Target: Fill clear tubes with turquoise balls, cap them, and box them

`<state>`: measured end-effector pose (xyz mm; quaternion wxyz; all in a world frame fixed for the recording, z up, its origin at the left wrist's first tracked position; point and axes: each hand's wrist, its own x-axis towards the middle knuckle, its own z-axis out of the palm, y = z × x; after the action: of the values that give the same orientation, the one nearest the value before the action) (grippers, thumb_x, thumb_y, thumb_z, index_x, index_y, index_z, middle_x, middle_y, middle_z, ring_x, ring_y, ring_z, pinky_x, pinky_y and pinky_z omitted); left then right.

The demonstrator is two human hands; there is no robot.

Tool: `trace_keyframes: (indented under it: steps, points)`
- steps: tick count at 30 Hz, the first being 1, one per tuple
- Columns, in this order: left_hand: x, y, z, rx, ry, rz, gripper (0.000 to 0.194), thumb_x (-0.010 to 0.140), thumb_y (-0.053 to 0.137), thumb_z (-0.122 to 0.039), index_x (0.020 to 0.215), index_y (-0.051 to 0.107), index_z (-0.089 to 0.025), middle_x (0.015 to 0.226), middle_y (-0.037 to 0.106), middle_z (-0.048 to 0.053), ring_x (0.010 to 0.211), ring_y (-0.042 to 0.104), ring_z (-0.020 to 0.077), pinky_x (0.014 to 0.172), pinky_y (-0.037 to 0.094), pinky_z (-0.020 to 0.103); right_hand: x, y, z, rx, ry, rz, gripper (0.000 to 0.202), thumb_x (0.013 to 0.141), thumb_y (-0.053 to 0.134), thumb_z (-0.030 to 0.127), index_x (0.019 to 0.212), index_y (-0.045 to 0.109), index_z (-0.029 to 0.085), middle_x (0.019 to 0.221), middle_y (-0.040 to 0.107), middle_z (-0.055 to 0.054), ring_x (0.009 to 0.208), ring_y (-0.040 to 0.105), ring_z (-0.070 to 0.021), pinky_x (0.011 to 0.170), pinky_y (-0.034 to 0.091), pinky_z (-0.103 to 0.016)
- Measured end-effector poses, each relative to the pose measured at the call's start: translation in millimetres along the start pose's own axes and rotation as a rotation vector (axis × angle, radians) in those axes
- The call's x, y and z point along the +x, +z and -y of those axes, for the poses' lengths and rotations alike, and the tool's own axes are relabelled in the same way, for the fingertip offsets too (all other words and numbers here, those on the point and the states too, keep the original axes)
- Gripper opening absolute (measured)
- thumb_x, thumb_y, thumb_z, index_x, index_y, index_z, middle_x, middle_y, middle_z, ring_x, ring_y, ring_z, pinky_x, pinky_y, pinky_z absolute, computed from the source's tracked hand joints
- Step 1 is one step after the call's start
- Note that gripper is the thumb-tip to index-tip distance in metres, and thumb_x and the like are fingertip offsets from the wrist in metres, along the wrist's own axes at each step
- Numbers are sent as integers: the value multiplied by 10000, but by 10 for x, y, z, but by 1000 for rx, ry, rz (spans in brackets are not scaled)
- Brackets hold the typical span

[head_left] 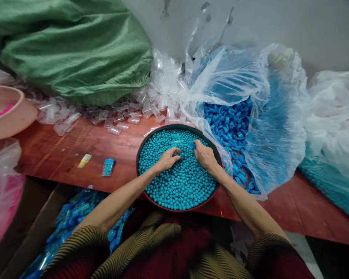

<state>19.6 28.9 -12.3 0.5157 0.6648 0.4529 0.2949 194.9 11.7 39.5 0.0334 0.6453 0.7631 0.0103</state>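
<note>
A round basin [178,210] with a dark inside and red rim, full of small turquoise beads [180,182], stands in front of me. Over the beads, my left hand [169,159] is curled, thumb and fingers around what looks like a small clear plastic container [177,153], mostly hidden. To its right, my right hand [205,155] pinches a blue plastic cap [193,145] at its fingertips. The two hands are apart. Left of the basin lies a clear container filled with turquoise beads [108,167].
Many blue caps [228,120] spill from a translucent bag [276,128] on the right. Loose clear containers [122,126] lie behind, below a green sack [84,58]. A yellow-white piece [84,161] and pink basin [11,120] are left. Blue filled pieces [66,221] sit below the table's edge.
</note>
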Motion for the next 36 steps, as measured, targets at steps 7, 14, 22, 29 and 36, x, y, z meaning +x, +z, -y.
trace_keyframes:
  steps: [7, 14, 22, 29, 36]
  points:
    - [-49, -88, -103, -277, -191, 105, 305, 747, 524, -201, 1043, 553, -138, 764, 561, -10, 615, 516, 90, 494, 422, 173, -75, 94, 108, 108, -42, 55, 359, 940, 309, 249, 1254, 431, 123, 1106, 602, -134, 964, 585, -206, 746, 434, -266]
    - [40, -24, -174, 40, -375, 88, 80, 669, 555, -111, 729, 594, -148, 463, 434, -56, 437, 432, 93, 449, 354, 197, -33, 131, 4, 262, 213, 54, 321, 852, 278, 52, 1016, 554, 54, 1079, 546, -247, 896, 599, -270, 708, 448, -349]
    - [50, 44, -224, -116, -283, 104, 75, 728, 514, -116, 772, 569, -139, 604, 493, -53, 546, 442, 68, 519, 361, 167, 51, 258, 98, 817, 104, 170, 191, 867, 415, 201, 898, 603, 182, 746, 635, -16, 655, 610, -134, 556, 509, -239]
    - [-74, -114, -154, -708, -300, 255, 343, 646, 709, -265, 923, 548, -143, 747, 584, -11, 655, 550, 85, 582, 404, 180, -88, 110, 71, 794, -5, -147, 212, 786, 552, 186, 980, 638, 190, 978, 671, -81, 950, 601, -222, 847, 481, -385]
    - [-137, -79, -178, -695, -137, 223, 448, 647, 739, -388, 968, 552, -137, 800, 632, 15, 737, 575, 103, 677, 414, 207, -106, 49, 143, 991, 46, -172, 235, 795, 554, 327, 941, 680, 193, 826, 693, -42, 765, 627, -183, 744, 494, -316]
